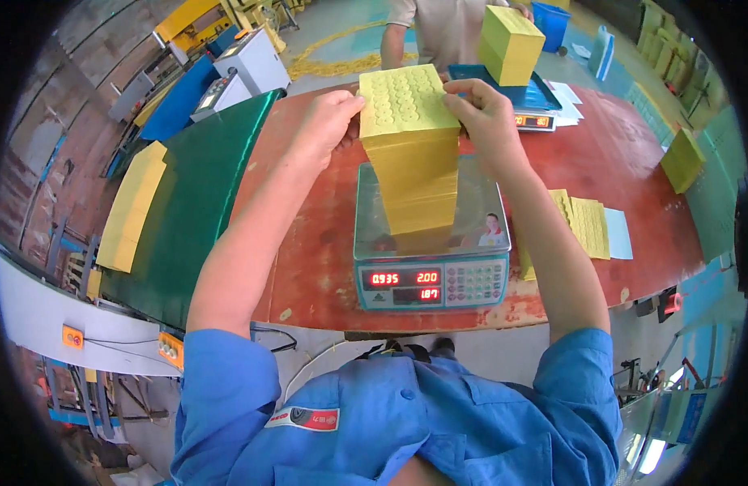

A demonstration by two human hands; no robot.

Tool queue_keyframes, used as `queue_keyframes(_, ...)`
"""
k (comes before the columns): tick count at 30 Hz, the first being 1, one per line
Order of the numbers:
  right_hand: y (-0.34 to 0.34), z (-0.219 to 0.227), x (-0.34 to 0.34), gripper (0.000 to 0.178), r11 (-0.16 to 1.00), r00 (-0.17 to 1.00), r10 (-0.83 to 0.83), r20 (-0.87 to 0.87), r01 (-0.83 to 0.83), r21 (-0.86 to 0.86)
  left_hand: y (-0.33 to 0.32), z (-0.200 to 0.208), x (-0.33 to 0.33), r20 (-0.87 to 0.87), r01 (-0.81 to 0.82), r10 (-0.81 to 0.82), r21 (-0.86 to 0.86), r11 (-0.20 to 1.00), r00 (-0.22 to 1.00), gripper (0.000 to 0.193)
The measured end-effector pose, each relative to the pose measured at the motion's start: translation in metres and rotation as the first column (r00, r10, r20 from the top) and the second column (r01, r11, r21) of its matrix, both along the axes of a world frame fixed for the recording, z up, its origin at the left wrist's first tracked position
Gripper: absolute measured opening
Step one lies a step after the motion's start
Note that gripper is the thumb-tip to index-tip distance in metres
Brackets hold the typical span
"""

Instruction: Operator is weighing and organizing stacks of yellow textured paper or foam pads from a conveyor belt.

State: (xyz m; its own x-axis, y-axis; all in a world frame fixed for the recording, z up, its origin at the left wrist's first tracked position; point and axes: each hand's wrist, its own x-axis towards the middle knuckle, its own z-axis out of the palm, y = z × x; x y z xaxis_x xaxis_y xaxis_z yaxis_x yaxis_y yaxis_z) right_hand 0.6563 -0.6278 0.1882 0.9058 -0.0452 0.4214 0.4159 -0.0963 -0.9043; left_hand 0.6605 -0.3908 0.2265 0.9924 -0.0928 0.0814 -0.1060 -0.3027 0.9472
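A tall stack of yellow paper sheets with stamped round patterns on its top stands on the steel pan of a digital scale. The scale's red display is lit. My left hand is closed on the upper left edge of the stack, its thumb at the top corner. On the opposite edge, my right hand pinches the stack with thumb and bent fingers. The undersides of my fingers are partly hidden.
The red table holds loose yellow sheets at right. Beyond, a person stands near a second scale bearing another yellow stack. At left, a green conveyor belt carries a yellow stack.
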Motion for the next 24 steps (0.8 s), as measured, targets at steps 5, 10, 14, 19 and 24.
queue_keyframes(5, 0.002, -0.006, -0.002, 0.024, 0.998, 1.000, -0.007, -0.010, 0.008, 0.060, -0.005, -0.008, -0.013, 0.074, -0.046, 0.045, 0.019, 0.999, 0.996, 0.033)
queue_keyframes(10, -0.001, -0.008, -0.009, 0.024, 0.997, 1.000, 0.017, -0.004, -0.017, 0.080, -0.005, -0.023, -0.009, 0.308, -0.152, 0.086, 0.198, 0.968, 0.947, 0.031)
queue_keyframes(14, -0.006, -0.008, -0.010, 0.023, 0.989, 1.000, 0.030, -0.003, -0.029, 0.146, 0.004, -0.038, 0.007, 0.523, -0.291, 0.104, 0.290, 0.912, 0.846, 0.030)
queue_keyframes(19, -0.026, 0.001, -0.053, 0.016, 0.982, 0.998, -0.029, -0.054, 0.038, 0.184, 0.050, -0.032, -0.008, 0.219, -0.337, 0.328, 0.002, 0.942, 0.919, 0.029)
queue_keyframes(24, -0.037, -0.016, -0.098, 0.014, 0.918, 0.998, -0.001, -0.070, 0.029, 0.395, 0.092, -0.050, -0.031, 0.144, -0.370, 0.374, -0.053, 0.928, 0.916, 0.026)
